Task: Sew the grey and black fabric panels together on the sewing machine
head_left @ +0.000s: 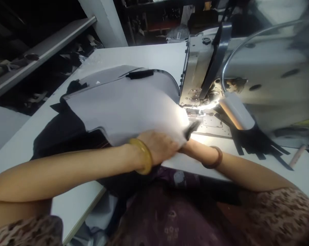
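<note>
A large grey fabric piece [128, 106] with dark edging and black fabric beneath it spreads over the white table. My left hand [159, 147], with a yellow bangle at the wrist, is closed on its near edge, though motion blurs the fingers. Close against it is my right hand [187, 147], whose fingers are hidden behind the left hand and the cloth. A small black strip [191, 130] sticks out at the fabric's corner, just above my right hand. The sewing machine [195, 75] stands beyond, its lit needle area by the fabric's right edge.
Several black strips [257, 140] lie on the machine bed's right side under a lamp [237, 111]. A shelf [46, 51] with odds and ends runs along the left. The white table [154, 51] has a near edge close to my body.
</note>
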Tool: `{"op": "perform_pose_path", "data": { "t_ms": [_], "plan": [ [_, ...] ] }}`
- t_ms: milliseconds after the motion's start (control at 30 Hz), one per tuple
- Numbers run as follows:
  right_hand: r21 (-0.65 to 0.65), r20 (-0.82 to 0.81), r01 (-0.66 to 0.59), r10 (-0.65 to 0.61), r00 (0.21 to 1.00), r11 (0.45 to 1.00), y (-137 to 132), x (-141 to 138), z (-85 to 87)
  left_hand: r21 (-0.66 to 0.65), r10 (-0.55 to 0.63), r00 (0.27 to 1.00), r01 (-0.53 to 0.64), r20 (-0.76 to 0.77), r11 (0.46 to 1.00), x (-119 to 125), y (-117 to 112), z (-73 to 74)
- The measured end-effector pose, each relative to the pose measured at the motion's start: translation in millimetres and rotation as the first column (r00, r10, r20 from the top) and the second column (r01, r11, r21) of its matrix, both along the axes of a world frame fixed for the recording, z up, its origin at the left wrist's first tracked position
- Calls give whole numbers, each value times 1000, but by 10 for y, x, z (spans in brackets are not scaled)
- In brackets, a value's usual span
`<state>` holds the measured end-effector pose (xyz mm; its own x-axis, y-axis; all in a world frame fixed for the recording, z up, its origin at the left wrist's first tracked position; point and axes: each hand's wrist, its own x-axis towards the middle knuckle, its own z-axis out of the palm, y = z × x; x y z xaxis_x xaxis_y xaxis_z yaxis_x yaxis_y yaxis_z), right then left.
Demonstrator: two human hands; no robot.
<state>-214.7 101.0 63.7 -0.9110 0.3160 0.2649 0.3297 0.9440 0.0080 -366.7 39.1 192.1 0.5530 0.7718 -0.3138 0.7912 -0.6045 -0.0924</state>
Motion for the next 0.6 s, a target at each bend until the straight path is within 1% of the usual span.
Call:
{"op": "perform_pose_path", "data": {
  "t_ms": [67,133,200,233,267,300,333,367,400,433,467,500,533,567,600],
  "plan": [
    [-16,56,75,-74,996,997,-58,33,-35,7,14,998,-13,-67,1000,-289,-48,-142],
    [-35,121,134,-129,984,990,-107,79,-67,147,76,986,-54,-149,988,-604,-61,-233],
    [-56,151,141,-131,980,988,-127,118,-94,226,75,980,-31,-185,974,-786,-62,-257],
    [-68,148,134,-123,981,989,-125,131,-104,278,56,982,-3,-181,961,-805,-81,-253],
    [-81,138,127,-115,984,989,-116,139,-110,352,18,988,38,-154,935,-778,-125,-247],
    [-96,122,121,-109,986,988,-101,142,-111,438,-44,994,85,-102,895,-713,-199,-247],
    [-114,108,122,-110,988,986,-82,141,-103,518,-141,989,138,-33,844,-621,-300,-258],
    [-138,102,131,-118,988,982,-61,138,-88,600,-247,969,177,35,780,-514,-418,-286],
    [-166,102,149,-134,986,975,-39,133,-65,602,-357,926,217,122,768,-406,-540,-331],
    [-194,106,179,-161,981,965,-16,127,-36,581,-430,883,253,187,773,-309,-649,-392],
    [-219,108,219,-200,974,951,6,123,-3,545,-380,902,217,206,810,-234,-732,-464],
    [-238,104,267,-249,963,934,26,122,31,556,-277,936,115,216,823,-190,-779,-538],
    [-250,90,315,-302,949,916,42,126,64,540,-149,972,27,183,841,-180,-786,-610],
    [-257,68,359,-354,933,897,54,136,90,512,-21,988,-62,155,857,-204,-754,-671],
    [-260,38,398,-402,915,880,58,153,109,472,94,987,-144,129,870,-256,-691,-718]
  ]
}}
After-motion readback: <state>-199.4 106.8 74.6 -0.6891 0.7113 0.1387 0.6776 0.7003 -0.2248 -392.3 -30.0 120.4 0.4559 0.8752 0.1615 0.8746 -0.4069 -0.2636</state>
